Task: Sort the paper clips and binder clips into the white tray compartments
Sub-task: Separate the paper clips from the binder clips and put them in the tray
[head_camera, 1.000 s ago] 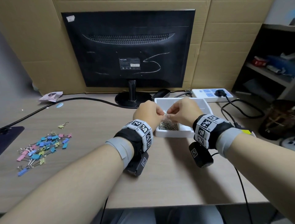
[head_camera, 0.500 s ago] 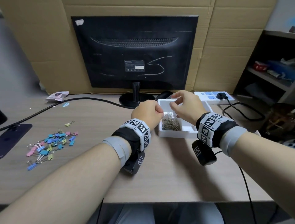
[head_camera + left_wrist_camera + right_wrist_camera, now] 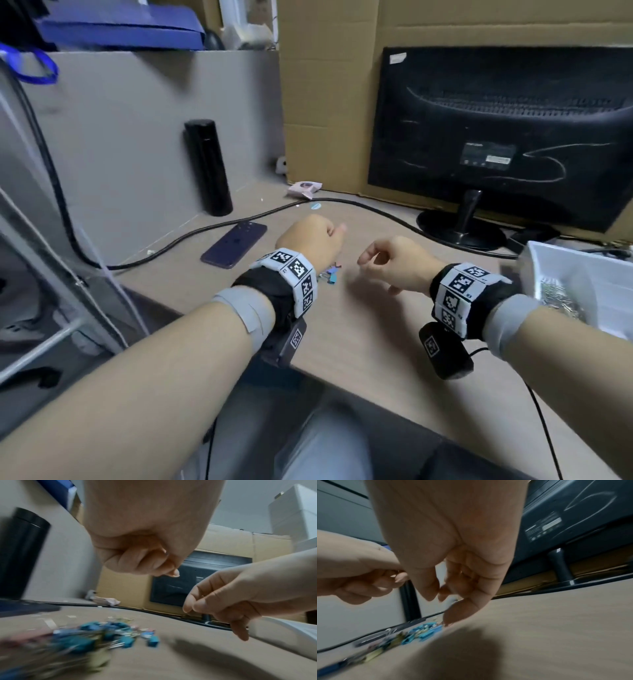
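Left hand (image 3: 310, 240) curled into an empty fist above the binder clips (image 3: 96, 635) heaped on the tabletop (image 3: 359, 329). Right hand (image 3: 397, 263) loosely curled, empty, beside it. Tray (image 3: 596, 270) at right, holding paper clips (image 3: 561, 301).

The head view looks forward and down across the surface (image 3: 359, 329) from above both forearms. Each wrist view sits low and close beneath its own palm, facing along the fingers. All three share the clip pile (image 3: 102, 635) and the monitor (image 3: 573, 520).
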{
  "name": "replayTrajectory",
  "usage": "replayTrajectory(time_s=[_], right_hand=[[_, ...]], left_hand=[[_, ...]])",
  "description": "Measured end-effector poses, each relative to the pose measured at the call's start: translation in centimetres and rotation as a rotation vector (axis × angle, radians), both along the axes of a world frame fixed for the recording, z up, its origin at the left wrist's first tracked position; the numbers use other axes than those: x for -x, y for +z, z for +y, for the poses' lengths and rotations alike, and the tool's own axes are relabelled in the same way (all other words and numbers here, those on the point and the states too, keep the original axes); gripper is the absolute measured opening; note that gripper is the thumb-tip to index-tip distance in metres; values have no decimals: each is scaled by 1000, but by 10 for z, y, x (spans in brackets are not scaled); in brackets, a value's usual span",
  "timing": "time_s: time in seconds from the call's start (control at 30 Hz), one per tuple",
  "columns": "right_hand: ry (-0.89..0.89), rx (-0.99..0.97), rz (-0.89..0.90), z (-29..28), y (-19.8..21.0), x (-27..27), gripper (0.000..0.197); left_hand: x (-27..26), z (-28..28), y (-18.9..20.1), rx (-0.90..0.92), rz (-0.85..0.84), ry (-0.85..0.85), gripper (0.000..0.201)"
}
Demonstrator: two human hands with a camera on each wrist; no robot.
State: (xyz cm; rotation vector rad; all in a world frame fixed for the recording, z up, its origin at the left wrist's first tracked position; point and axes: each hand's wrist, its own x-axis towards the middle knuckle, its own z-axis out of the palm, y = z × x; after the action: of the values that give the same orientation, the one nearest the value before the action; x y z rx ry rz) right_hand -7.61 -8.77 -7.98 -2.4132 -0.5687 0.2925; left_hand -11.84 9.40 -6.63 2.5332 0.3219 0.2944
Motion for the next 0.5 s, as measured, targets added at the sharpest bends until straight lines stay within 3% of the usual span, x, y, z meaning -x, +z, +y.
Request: replayTrajectory(time_s=[0.17, 0.27, 0.37, 0.5], right_hand=[[130, 132, -81, 53, -19, -6, 27], [142, 169, -131, 66, -26, -13, 44], [156, 157, -112, 71, -32, -21, 39], [142, 159, -78, 68, -32, -29, 19]], left_hand=[[17, 59, -16, -13, 159, 74, 16], [18, 71, -26, 22, 240, 34, 27], [12, 70, -34, 24, 332, -11, 24], [5, 68, -34, 19, 366, -44, 32]])
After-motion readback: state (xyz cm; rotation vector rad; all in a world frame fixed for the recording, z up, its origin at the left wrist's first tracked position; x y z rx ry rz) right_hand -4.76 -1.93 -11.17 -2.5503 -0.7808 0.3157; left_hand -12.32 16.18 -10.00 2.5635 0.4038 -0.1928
